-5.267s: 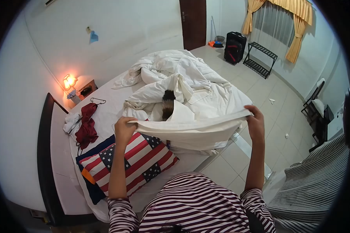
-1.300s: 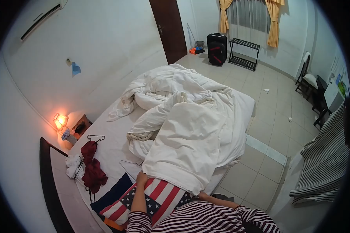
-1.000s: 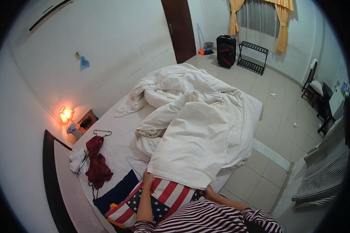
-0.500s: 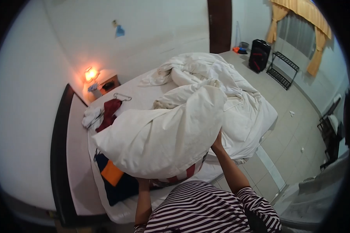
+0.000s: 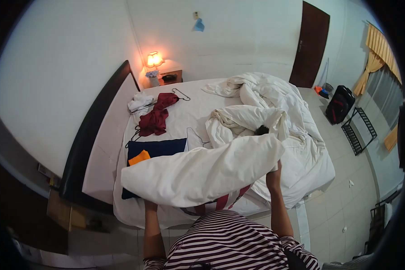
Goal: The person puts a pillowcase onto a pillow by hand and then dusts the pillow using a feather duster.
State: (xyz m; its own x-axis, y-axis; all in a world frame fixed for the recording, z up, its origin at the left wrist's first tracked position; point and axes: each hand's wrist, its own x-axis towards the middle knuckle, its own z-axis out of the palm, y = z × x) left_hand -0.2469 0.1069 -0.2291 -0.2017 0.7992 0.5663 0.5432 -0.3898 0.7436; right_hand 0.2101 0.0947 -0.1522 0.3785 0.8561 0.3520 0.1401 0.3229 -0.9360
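A thick white duvet (image 5: 202,173) is held up in front of me, stretched between my hands, above the near side of the bed. Its right edge is gripped by my right hand (image 5: 273,173). My left hand (image 5: 151,206) is at its lower left edge, with the fingers tucked out of sight beneath the cloth. Under it shows a red and white patterned cloth (image 5: 220,202). Behind its left part lie a dark blue cloth (image 5: 166,146) and an orange piece (image 5: 139,157). More rumpled white bedding (image 5: 297,135) covers the bed's right side.
Maroon clothing (image 5: 155,119), white clothing (image 5: 139,102) and a hanger (image 5: 181,94) lie near the headboard (image 5: 108,108). A lit lamp (image 5: 155,59) stands by the bedside table (image 5: 173,74). On the floor to the right are a black suitcase (image 5: 339,104) and a metal rack (image 5: 359,130).
My view has swung left. The duvet has come down and flattened, uncovering more of the blue cloth and maroon clothing. My hands are farther apart, both still at the duvet.
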